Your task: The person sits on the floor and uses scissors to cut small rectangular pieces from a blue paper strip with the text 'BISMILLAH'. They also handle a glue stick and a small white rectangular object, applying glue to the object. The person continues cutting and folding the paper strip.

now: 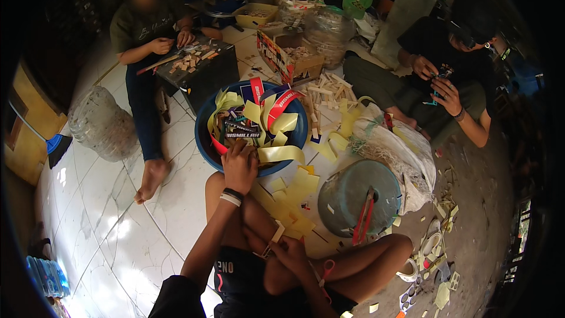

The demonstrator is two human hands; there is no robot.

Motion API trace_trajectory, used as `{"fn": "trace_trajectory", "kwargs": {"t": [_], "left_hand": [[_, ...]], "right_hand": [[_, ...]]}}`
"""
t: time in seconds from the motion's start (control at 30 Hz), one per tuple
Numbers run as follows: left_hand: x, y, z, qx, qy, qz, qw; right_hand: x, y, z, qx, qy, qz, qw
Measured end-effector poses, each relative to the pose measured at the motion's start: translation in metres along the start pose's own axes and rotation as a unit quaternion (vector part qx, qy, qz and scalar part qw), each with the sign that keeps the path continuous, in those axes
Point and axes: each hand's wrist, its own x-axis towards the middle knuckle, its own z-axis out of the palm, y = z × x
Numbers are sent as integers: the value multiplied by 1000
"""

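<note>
The left hand [240, 164] reaches into the near edge of a round blue plastic basin [205, 152], at about half past six on its rim; its fingertips are hidden among the contents, so I cannot tell whether that grip is apart or together. The basin is heaped with curling pale-yellow strips [281, 153] and red printed strips [257, 90].

At about five o'clock from the basin, the right hand [288, 253] is over the person's crossed legs, its grip clamped on the lower end of a flat, narrow, pale tan piece [278, 231], which stands tilted upward. A pink loop-shaped handle [328, 267] shows beside the right wrist, at four o'clock from the hand.

Yellow sheets [301, 184] lie on the white tiled floor [112, 212] between basin and right hand. At four o'clock from the basin sits a round grey-green tub [341, 188] with a red-handled tool [366, 218] on it; at two o'clock, a pile of pale wooden sticks [326, 93]; at one o'clock, an open cardboard box [309, 68].
</note>
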Motion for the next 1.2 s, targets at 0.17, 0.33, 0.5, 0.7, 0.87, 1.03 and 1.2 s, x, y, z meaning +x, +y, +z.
{"fn": "trace_trajectory", "kwargs": {"t": [0.17, 0.33, 0.5, 0.7, 0.87, 1.03, 1.2], "left_hand": [[46, 0, 41, -149, -123, -12, 981], [78, -12, 85, 6, -107, 71, 992], [98, -25, 123, 212, -152, 45, 964], [141, -61, 97, -65, 3, 48, 997], [149, -79, 41, -109, 88, -41, 989], [134, -106, -7, -95, 73, -111, 987], [113, -118, -32, -131, -60, -71, 987]], "right_hand": [[-1, -3, -1, 41, -9, 11, 999], [1, -7, -4, 53, -34, 46, 997], [2, -6, -4, 85, -36, 30, 995], [1, -9, -3, 88, -18, 23, 996], [5, -13, -5, 112, -35, 35, 993], [4, -18, -7, 102, -42, 73, 991], [6, -18, -8, 106, -49, 79, 990]]}}
